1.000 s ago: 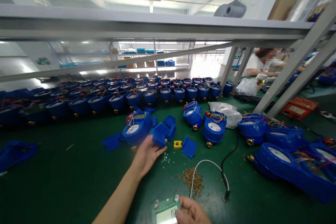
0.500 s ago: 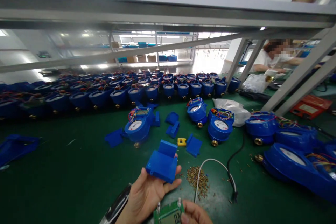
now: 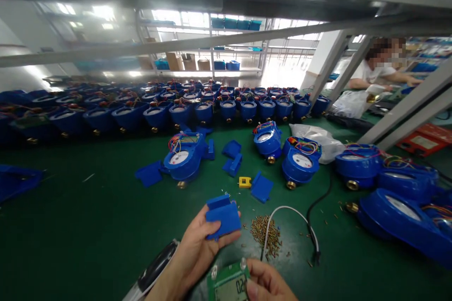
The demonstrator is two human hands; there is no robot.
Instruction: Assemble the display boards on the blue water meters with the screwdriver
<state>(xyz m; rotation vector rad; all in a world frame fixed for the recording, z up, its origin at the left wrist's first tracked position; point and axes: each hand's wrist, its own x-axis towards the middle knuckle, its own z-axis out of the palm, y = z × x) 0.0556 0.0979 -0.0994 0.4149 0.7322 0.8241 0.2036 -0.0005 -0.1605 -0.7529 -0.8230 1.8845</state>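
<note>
My left hand (image 3: 201, 240) grips a blue plastic cover (image 3: 223, 220), thumb on top and fingers beneath. Closer to me, my right hand (image 3: 266, 282) pinches the right edge of a green circuit board with a display (image 3: 229, 283); digits show on its screen, and the frame's bottom cuts the board off. Beyond the cover lie a yellow plastic piece (image 3: 245, 182) and another blue cover (image 3: 262, 187). A heap of small brass screws (image 3: 265, 235) is spread right of my left hand. A blue water meter (image 3: 183, 162) with exposed wires stands farther back.
Rows of blue meters (image 3: 178, 114) line the table's back. More meters (image 3: 302, 164) stand at the right, near a plastic bag (image 3: 319, 143). A grey cable (image 3: 293, 211) curves beside the screws. Metal bars (image 3: 332, 68) cross above; a person (image 3: 377, 68) sits beyond them.
The blue cover is turned and tilted in my left hand, and my thumb now lies over its face. The circuit board stays low in my right hand. The camera view has tipped downward slightly.
</note>
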